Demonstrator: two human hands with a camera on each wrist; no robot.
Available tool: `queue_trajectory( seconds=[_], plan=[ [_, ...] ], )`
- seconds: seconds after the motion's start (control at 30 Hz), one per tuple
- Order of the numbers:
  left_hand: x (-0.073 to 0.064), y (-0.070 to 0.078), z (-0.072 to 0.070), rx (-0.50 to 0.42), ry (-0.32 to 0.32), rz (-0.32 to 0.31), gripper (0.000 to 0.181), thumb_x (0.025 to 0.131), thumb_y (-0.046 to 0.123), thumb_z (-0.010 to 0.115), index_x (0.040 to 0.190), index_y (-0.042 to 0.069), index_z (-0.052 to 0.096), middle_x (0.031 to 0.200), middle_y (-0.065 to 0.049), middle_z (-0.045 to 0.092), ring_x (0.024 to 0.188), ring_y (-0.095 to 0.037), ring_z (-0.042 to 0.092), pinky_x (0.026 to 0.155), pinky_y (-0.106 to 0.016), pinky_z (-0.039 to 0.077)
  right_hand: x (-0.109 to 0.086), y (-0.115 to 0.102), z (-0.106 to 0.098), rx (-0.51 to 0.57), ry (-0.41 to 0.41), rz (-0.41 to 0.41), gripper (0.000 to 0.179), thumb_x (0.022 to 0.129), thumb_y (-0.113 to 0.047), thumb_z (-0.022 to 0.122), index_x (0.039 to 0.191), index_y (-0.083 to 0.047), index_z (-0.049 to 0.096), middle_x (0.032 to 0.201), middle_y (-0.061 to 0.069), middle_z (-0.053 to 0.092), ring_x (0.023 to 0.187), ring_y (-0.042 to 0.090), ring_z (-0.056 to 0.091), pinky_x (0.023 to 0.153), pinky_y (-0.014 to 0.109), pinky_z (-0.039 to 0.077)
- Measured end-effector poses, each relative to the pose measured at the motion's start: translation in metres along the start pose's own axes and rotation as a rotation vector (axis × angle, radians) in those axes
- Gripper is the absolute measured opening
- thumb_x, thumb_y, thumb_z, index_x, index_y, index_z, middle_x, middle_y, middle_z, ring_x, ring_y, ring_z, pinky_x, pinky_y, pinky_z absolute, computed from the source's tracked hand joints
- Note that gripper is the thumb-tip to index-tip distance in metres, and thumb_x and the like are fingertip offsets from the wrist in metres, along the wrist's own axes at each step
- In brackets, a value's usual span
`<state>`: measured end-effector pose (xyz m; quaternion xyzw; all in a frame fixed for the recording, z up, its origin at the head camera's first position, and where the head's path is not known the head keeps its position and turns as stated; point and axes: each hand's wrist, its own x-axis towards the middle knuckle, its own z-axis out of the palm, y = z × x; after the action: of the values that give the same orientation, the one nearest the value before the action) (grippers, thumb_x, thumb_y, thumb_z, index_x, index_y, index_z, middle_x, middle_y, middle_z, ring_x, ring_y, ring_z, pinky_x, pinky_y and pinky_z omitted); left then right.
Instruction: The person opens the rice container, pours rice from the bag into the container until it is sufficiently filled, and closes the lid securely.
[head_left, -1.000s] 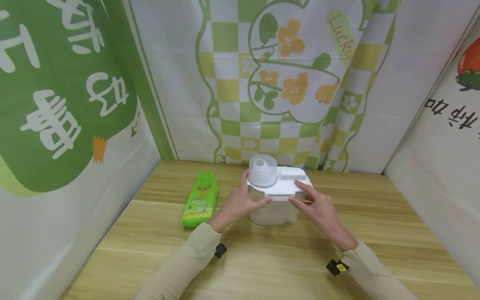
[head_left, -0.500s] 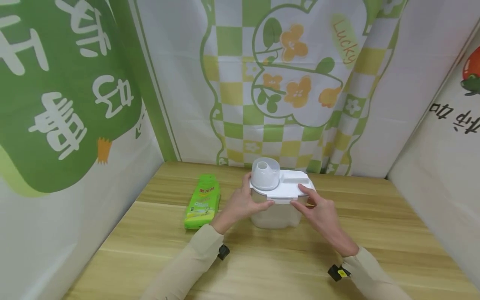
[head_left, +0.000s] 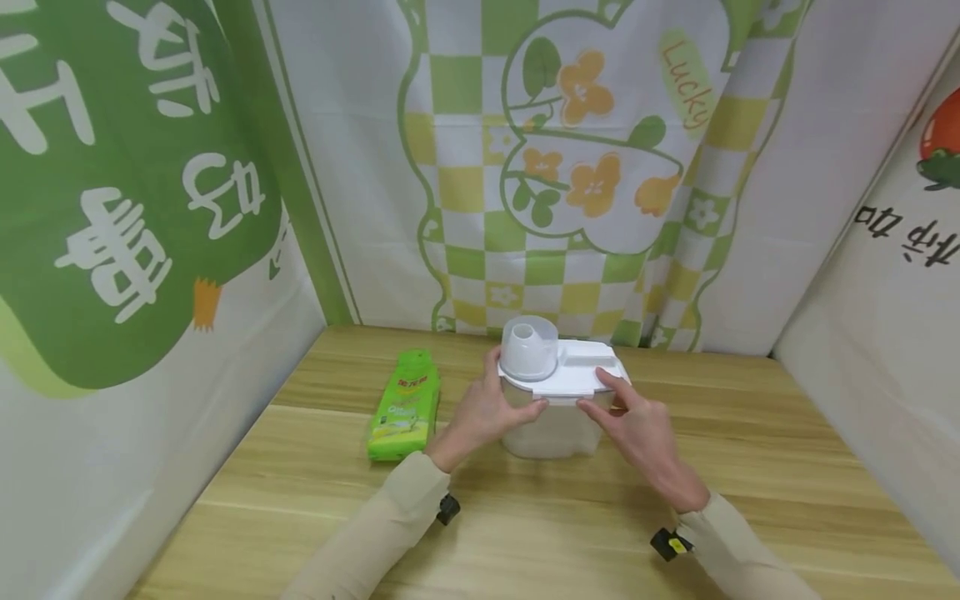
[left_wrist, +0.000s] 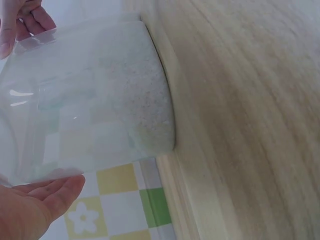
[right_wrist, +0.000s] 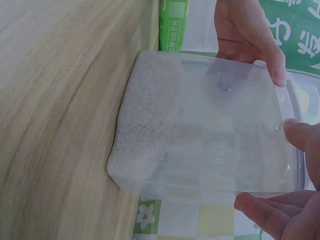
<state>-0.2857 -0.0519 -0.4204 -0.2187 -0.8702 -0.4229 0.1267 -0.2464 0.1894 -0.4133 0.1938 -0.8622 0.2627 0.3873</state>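
A translucent plastic storage container (head_left: pixel 551 435) stands upright on the wooden table, with pale grains filling its lower part (right_wrist: pixel 145 115). On it sits a white lid (head_left: pixel 573 380), bearing a clear cup (head_left: pixel 529 350) at the left and a raised handle at the right. My left hand (head_left: pixel 480 410) grips the container's left side, thumb along the front latch (head_left: pixel 562 396). From the right, my right hand (head_left: pixel 643 425) holds the lid's corner, with the index finger on top and the thumb under the latch's right end. Fingers behind the container are partly hidden in the head view.
A green and yellow package (head_left: pixel 405 412) lies on the table (head_left: pixel 540 533) left of the container. Printed cloth hangs (head_left: pixel 465 208) close behind the table's back edge, and more cloth hangs at the left and right sides.
The head view has shifted slightly. Both hands keep their places on the container and lid, and the container and green package stay where they were.
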Motion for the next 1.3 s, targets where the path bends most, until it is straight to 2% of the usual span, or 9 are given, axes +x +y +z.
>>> queue_trajectory(
  seconds=[0.07, 0.2, 0.43, 0.57, 0.73, 0.87, 0.97, 1.1, 1.3],
  plan=[
    [0.000, 0.000, 0.001, -0.003, 0.004, -0.002, 0.106, 0.075, 0.048, 0.081, 0.151, 0.014, 0.015, 0.131, -0.022, 0.061, 0.105, -0.036, 0.067, 0.082, -0.041, 0.056, 0.000, 0.000, 0.000, -0.014, 0.008, -0.008, 0.055, 0.067, -0.022, 0.089, 0.115, -0.003, 0.070, 0.067, 0.012, 0.070, 0.054, 0.016, 0.065, 0.047, 0.025, 0.051],
    [0.000, 0.000, 0.003, -0.003, 0.015, 0.003, 0.106, 0.075, 0.048, 0.080, 0.151, 0.013, 0.015, 0.129, -0.022, 0.062, 0.098, -0.036, 0.068, 0.078, -0.039, 0.056, 0.001, 0.002, 0.002, -0.027, 0.022, -0.032, 0.055, 0.067, -0.021, 0.090, 0.114, -0.001, 0.070, 0.063, 0.012, 0.067, 0.052, 0.017, 0.065, 0.046, 0.026, 0.051],
    [0.003, 0.003, 0.009, 0.012, 0.043, -0.007, 0.107, 0.074, 0.050, 0.081, 0.150, 0.012, 0.015, 0.117, -0.021, 0.067, 0.077, -0.029, 0.068, 0.066, -0.033, 0.054, 0.002, 0.004, 0.003, -0.047, 0.045, -0.040, 0.055, 0.066, -0.022, 0.090, 0.112, 0.000, 0.069, 0.061, 0.013, 0.066, 0.050, 0.016, 0.063, 0.044, 0.024, 0.049],
    [0.004, 0.004, 0.013, 0.029, 0.062, -0.007, 0.108, 0.073, 0.052, 0.081, 0.149, 0.010, 0.016, 0.110, -0.023, 0.068, 0.077, -0.030, 0.068, 0.066, -0.033, 0.054, 0.001, 0.004, 0.002, -0.058, 0.040, -0.026, 0.054, 0.067, -0.023, 0.090, 0.111, 0.000, 0.069, 0.061, 0.013, 0.066, 0.049, 0.016, 0.062, 0.044, 0.022, 0.047],
    [0.003, 0.002, 0.012, -0.012, 0.041, -0.036, 0.109, 0.073, 0.048, 0.083, 0.150, 0.012, 0.015, 0.121, -0.026, 0.064, 0.095, -0.040, 0.068, 0.081, -0.046, 0.056, -0.001, 0.004, 0.003, -0.056, 0.028, -0.020, 0.052, 0.067, -0.023, 0.090, 0.111, -0.001, 0.070, 0.060, 0.011, 0.066, 0.049, 0.017, 0.063, 0.044, 0.021, 0.047],
    [0.004, -0.002, 0.008, -0.044, 0.004, -0.048, 0.110, 0.072, 0.045, 0.085, 0.151, 0.016, 0.014, 0.134, -0.023, 0.057, 0.115, -0.041, 0.061, 0.096, -0.052, 0.051, -0.001, 0.004, 0.004, -0.031, 0.018, -0.012, 0.051, 0.068, -0.022, 0.090, 0.111, -0.003, 0.070, 0.062, 0.012, 0.068, 0.053, 0.019, 0.067, 0.047, 0.029, 0.052],
    [0.007, -0.005, 0.005, -0.044, -0.007, -0.030, 0.107, 0.072, 0.045, 0.085, 0.150, 0.017, 0.016, 0.135, -0.021, 0.057, 0.118, -0.039, 0.061, 0.097, -0.050, 0.051, 0.000, 0.005, 0.003, 0.002, 0.008, 0.002, 0.051, 0.070, -0.020, 0.089, 0.114, -0.004, 0.070, 0.067, 0.015, 0.071, 0.057, 0.022, 0.069, 0.050, 0.034, 0.056],
    [0.010, -0.006, 0.001, -0.064, -0.009, -0.023, 0.107, 0.070, 0.047, 0.086, 0.148, 0.016, 0.019, 0.134, -0.019, 0.058, 0.119, -0.036, 0.060, 0.098, -0.049, 0.051, 0.002, 0.007, 0.000, 0.059, -0.034, 0.001, 0.047, 0.074, -0.018, 0.086, 0.116, -0.005, 0.069, 0.074, 0.016, 0.073, 0.061, 0.025, 0.072, 0.053, 0.033, 0.057],
    [0.012, -0.006, -0.004, -0.064, -0.024, -0.071, 0.108, 0.068, 0.051, 0.085, 0.147, 0.019, 0.019, 0.135, -0.018, 0.057, 0.121, -0.035, 0.059, 0.099, -0.049, 0.049, 0.008, 0.015, -0.010, 0.129, -0.131, -0.025, 0.036, 0.085, -0.012, 0.076, 0.119, -0.007, 0.067, 0.084, 0.016, 0.075, 0.067, 0.025, 0.074, 0.055, 0.030, 0.058]
  ],
)
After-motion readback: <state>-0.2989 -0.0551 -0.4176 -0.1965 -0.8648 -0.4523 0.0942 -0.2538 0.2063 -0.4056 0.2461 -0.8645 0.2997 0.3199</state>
